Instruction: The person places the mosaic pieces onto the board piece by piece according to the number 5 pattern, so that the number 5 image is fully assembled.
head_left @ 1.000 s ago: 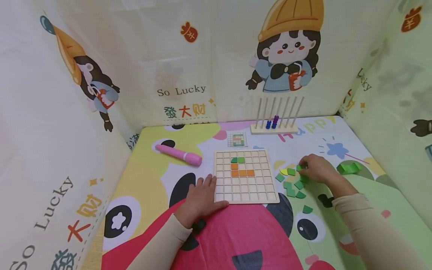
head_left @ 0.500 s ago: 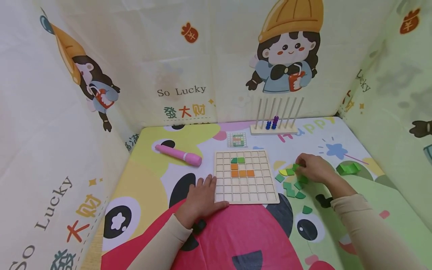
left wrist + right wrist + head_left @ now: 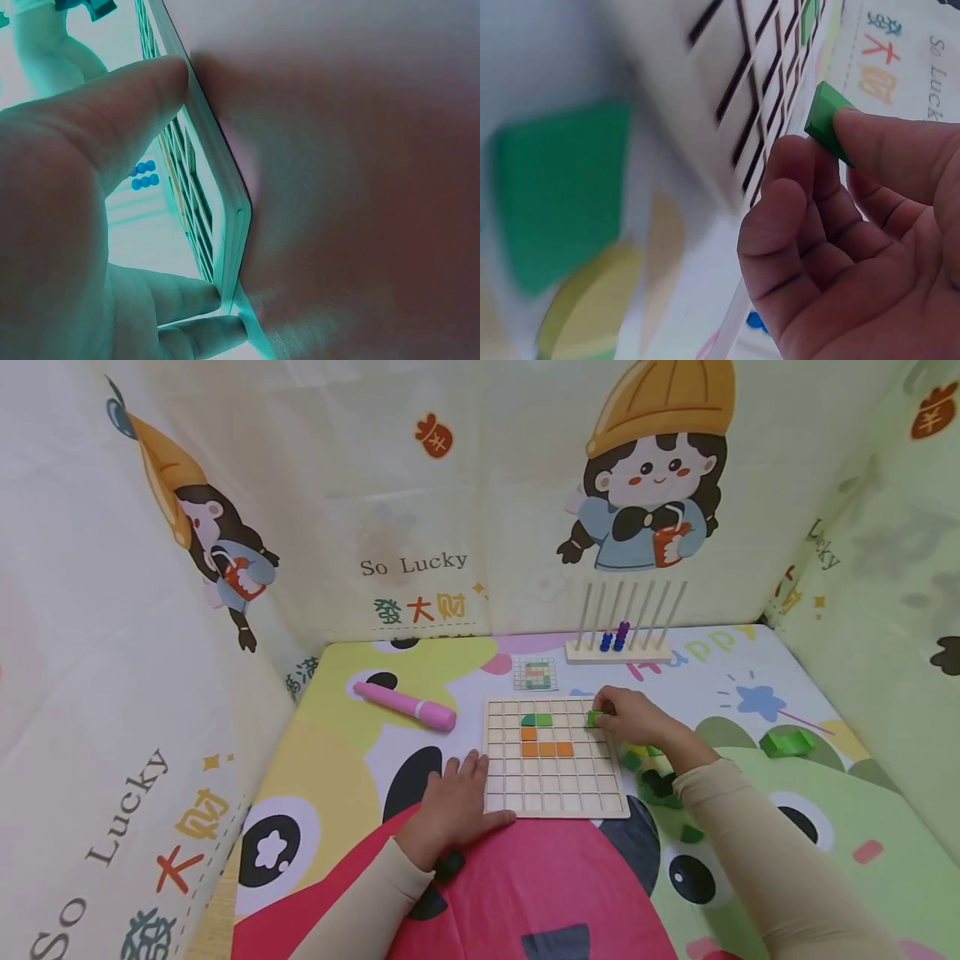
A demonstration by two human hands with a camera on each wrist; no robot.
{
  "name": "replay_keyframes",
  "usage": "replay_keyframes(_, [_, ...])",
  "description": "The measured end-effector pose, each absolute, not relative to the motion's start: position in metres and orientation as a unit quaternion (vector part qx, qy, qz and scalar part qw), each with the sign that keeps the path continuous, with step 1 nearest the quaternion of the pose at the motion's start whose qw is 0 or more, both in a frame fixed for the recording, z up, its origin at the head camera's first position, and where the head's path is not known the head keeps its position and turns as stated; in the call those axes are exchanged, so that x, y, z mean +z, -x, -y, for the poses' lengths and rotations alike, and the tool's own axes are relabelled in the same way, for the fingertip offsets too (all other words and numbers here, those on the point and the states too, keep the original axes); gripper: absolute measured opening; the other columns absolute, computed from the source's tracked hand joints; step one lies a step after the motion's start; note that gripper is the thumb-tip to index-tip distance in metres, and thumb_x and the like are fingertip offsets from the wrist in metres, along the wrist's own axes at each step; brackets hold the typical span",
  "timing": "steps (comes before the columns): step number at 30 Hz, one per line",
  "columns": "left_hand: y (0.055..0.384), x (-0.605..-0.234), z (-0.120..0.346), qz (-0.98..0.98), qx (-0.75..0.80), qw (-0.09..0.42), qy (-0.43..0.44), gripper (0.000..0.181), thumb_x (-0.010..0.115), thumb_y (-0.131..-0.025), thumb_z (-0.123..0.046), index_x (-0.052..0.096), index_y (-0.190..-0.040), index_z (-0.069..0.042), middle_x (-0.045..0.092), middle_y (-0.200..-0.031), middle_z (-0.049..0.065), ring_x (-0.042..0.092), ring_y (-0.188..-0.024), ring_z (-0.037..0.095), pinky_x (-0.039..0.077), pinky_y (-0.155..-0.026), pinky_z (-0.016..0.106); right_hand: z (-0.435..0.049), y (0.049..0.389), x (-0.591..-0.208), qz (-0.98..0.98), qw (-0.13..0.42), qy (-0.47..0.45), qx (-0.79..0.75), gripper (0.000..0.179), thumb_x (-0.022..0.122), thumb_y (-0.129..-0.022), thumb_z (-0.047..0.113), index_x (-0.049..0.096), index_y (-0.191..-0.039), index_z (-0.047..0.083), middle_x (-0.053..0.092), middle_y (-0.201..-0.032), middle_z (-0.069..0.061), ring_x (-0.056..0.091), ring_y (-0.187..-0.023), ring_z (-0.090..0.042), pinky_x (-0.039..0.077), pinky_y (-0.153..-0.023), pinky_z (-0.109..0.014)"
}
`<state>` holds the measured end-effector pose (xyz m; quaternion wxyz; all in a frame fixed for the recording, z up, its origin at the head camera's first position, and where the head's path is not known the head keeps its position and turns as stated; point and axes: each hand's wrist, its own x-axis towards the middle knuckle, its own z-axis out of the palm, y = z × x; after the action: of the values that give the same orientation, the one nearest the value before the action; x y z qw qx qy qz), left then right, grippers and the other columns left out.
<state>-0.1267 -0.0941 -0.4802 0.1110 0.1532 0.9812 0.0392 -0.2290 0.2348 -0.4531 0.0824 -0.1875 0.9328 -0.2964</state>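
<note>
A wooden grid board (image 3: 555,785) lies at mid-table. On it are a green quarter-circle tile (image 3: 528,720), a light green square tile (image 3: 543,720) and several orange square tiles (image 3: 528,749). My left hand (image 3: 450,806) rests at its near left corner, fingers along the left side and thumb at the front edge. Above the board's far right part, my right hand (image 3: 637,720) pinches a green square tile (image 3: 827,120) between thumb and fingers. Loose green tiles (image 3: 692,833) and a yellow piece (image 3: 592,307) lie right of the board, partly hidden by the right forearm.
Behind the board lies a small printed grid card (image 3: 535,674). A wooden peg stand (image 3: 618,653) with blue and purple beads is at the back. A pink stick with a thick end (image 3: 405,706) lies left, a green block (image 3: 787,743) far right. Printed cloth walls surround the table.
My right hand has gone from the loose tiles leftward to the board's far right part, carrying a green tile. The left hand has stayed on the board's corner. The head view has shifted slightly.
</note>
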Motion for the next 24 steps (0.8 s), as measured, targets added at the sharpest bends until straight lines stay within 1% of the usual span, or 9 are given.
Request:
replay_keyframes(9, [0.127,-0.481,0.095,-0.982,0.031,0.111,-0.153,0.108,0.066,-0.083,-0.076,0.034,-0.162,-0.01,0.038,-0.165,0.012,0.04,-0.144,0.035,0.044,-0.105,0.059,-0.197,0.255,-0.464,-0.925,0.12,0.197,-0.301,0.008,0.061,-0.103,0.014,0.059,-0.107,0.008,0.055,-0.09,-0.005,0.05,-0.084,-0.023,0.041,-0.079,-0.04])
replay_keyframes(20, [0.127,-0.481,0.093,-0.982,0.023,0.106,-0.153,0.108,0.067,-0.082,-0.075,0.033,-0.162,-0.011,0.038,-0.165,0.011,0.04,-0.144,0.034,0.044,-0.105,0.059,-0.187,0.259,-0.466,-0.927,0.128,0.195,-0.293,0.007,0.06,-0.104,0.013,0.06,-0.107,0.007,0.062,-0.098,-0.008,0.052,-0.091,-0.026,0.044,-0.085,-0.044])
replay_keyframes(24, [0.127,-0.481,0.094,-0.982,0.025,0.106,-0.154,0.109,0.067,-0.082,-0.075,0.034,-0.162,-0.011,0.038,-0.164,0.011,0.041,-0.144,0.034,0.045,-0.105,0.058,-0.181,0.26,-0.466,-0.933,0.132,0.188,-0.278,0.008,0.06,-0.104,0.014,0.06,-0.107,0.008,0.064,-0.098,-0.008,0.054,-0.088,-0.025,0.045,-0.084,-0.043])
